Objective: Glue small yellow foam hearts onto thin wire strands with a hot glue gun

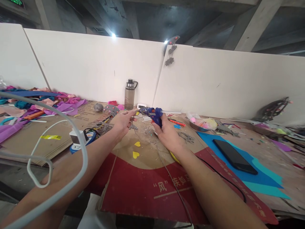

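Note:
My right hand (166, 132) is wrapped around the handle of a blue hot glue gun (157, 116), a white glue stick jutting from its rear. The gun's nozzle points left toward my left hand (122, 122). Between the fingertips of that hand is a small yellow piece (137, 113), close to the nozzle; whether they touch I cannot tell. Below, two yellow heart cutouts (135, 155) lie on the cardboard (133, 197). Grey wire (103, 126) lies tangled beside my left wrist.
A water bottle (129, 95) stands by the white partition (95, 63). A white cable (84, 152) loops across the left foreground. At right are a black phone (234, 157) on blue sheets, a bowl (201, 127) of craft bits and a red cutter (176, 122). Coloured scraps (54, 105) pile up at left.

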Demonstrator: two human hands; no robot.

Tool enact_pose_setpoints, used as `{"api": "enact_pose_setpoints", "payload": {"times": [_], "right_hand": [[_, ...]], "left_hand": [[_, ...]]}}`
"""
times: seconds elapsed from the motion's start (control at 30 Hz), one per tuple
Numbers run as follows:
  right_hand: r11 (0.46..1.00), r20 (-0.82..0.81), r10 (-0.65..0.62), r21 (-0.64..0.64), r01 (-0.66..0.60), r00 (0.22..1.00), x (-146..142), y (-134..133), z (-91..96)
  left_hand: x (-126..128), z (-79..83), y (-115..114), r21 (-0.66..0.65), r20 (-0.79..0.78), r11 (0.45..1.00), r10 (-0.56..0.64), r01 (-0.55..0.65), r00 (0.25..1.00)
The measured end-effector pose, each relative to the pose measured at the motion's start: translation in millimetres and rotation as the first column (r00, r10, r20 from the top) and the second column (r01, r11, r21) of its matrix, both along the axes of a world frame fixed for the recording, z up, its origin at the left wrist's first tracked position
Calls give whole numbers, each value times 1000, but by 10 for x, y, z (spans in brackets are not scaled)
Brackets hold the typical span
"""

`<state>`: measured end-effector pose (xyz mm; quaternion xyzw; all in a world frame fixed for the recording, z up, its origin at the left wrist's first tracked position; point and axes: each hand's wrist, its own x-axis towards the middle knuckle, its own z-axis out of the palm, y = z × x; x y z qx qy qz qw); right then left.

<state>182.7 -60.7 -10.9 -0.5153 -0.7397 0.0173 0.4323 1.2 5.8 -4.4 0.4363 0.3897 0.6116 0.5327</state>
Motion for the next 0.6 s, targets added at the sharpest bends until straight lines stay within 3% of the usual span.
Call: {"api": "enact_pose_setpoints", "payload": {"times": [0.6], "right_hand": [[999, 48, -30, 17, 29, 998, -46, -38, 8]], "left_hand": [[17, -7, -7, -10, -3, 1000, 10, -10, 1000]]}}
